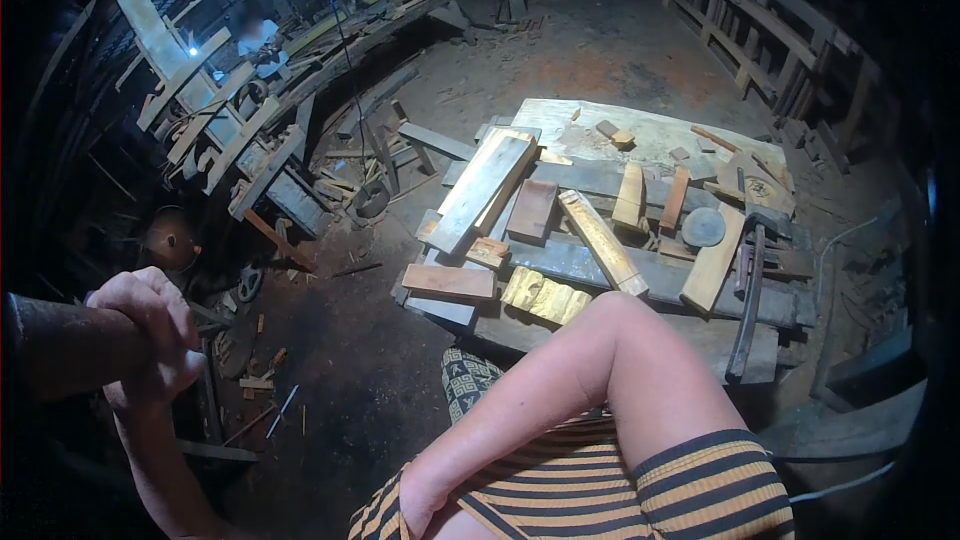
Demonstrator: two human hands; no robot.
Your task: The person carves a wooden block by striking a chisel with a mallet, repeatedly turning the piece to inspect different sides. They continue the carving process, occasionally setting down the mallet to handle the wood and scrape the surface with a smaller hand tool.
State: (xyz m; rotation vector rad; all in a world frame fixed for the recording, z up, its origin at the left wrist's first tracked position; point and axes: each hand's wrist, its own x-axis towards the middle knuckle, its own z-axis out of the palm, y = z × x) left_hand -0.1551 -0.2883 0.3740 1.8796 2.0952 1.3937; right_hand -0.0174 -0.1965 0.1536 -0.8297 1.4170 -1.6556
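Note:
At the left edge, my left hand point(150, 330) is closed around a thick, dark round bar point(65, 340); the bar's other end runs out of view. My right arm is bent, with its elbow over the near edge of the workbench. Low in the middle, my right hand point(425, 495) rests against the striped shirt point(560, 475), its fingers hidden. On the bench lie a carved yellow wood block point(545, 297), a reddish block point(448, 282), a long wood piece point(603, 240), a round grey disc point(703, 227) and a long-handled tool point(750, 300) with a metal head.
Beyond the bench, a wooden rail point(750, 15) stands at the right. A person point(262, 45) is at the far left, near a bright lamp point(193, 52) and a long bench stacked with timber point(380, 30). Wood scraps point(258, 383) lie on the dirt floor.

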